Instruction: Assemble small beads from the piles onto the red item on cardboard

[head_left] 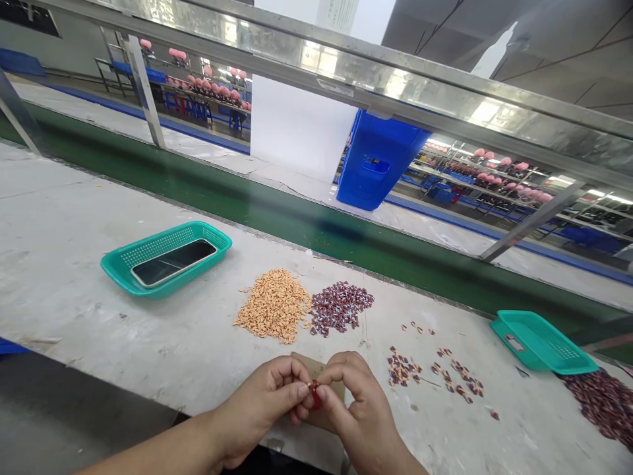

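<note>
**Line station, one pinched item**

Table (84, 264): pale, scuffed; near edge under my left forearm, open room left of my hands. Teal plastic basket (165, 245) and teal tray (544, 343) stand well apart. Pale orange pieces (273, 306) and maroon pieces (341, 307) lie in loose heaps ahead, likely to scatter if brushed. Brown card (330, 388) sits beneath my hands. My left hand (262, 409) and right hand (359, 409) are together, fingertips clamped on a small red piece (315, 396), which looks light and stiff, best held by its sides.
</note>
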### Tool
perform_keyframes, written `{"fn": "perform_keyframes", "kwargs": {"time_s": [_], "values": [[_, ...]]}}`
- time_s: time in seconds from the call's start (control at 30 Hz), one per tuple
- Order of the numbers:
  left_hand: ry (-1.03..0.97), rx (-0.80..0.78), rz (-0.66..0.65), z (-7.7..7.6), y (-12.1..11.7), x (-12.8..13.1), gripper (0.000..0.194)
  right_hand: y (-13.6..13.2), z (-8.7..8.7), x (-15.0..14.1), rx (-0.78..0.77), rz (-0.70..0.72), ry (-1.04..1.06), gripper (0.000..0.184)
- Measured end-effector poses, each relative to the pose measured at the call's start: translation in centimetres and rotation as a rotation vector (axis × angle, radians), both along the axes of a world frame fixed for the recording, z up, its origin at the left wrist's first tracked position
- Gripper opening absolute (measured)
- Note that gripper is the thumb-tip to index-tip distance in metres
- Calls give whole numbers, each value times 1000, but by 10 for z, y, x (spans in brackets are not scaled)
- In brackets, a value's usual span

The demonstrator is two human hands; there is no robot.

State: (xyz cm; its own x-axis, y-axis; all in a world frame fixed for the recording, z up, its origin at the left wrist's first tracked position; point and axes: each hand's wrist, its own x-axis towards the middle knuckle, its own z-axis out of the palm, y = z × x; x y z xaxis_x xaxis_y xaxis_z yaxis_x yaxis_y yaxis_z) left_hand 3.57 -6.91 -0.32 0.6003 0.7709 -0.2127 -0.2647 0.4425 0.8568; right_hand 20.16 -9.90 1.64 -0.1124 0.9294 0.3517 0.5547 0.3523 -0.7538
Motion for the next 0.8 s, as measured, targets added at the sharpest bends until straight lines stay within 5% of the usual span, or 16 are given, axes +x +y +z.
{"fn": "perform_keyframes", "kwargs": {"time_s": [0.8], "values": [[28,104,39,-2,-3,-2,27,-4,-13,-5,-144,6,93,11]]}}
